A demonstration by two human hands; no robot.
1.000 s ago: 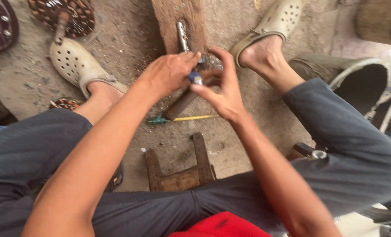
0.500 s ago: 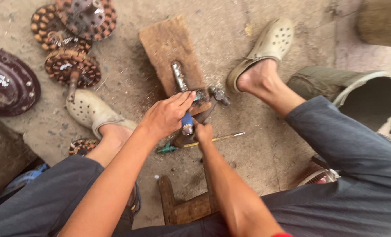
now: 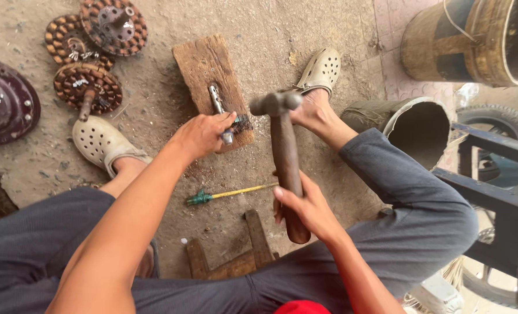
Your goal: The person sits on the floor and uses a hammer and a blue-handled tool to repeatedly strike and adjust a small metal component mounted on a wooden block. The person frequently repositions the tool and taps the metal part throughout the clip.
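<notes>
My right hand (image 3: 308,208) grips the brown wooden handle of a hammer (image 3: 282,157), raised so its metal head hangs above the near end of a worn wooden block (image 3: 203,67) on the ground. My left hand (image 3: 202,134) is closed on a small metal tool with a blue part (image 3: 228,137), held against the block's near edge. A longer metal piece (image 3: 214,99) lies on the block just beyond my fingers. I sit low with knees apart in grey trousers, beige clogs on both feet.
A green-handled screwdriver (image 3: 227,193) lies on the dirt between my legs. Rusty toothed discs (image 3: 87,87) and a dark round plate (image 3: 3,107) sit at the far left. A barrel (image 3: 462,40), a cut container (image 3: 413,125) and a dark metal frame (image 3: 503,192) stand at the right.
My right hand left the block, picked up the hammer and raised it over the block. My left hand stays on the small tool. The view has pulled back.
</notes>
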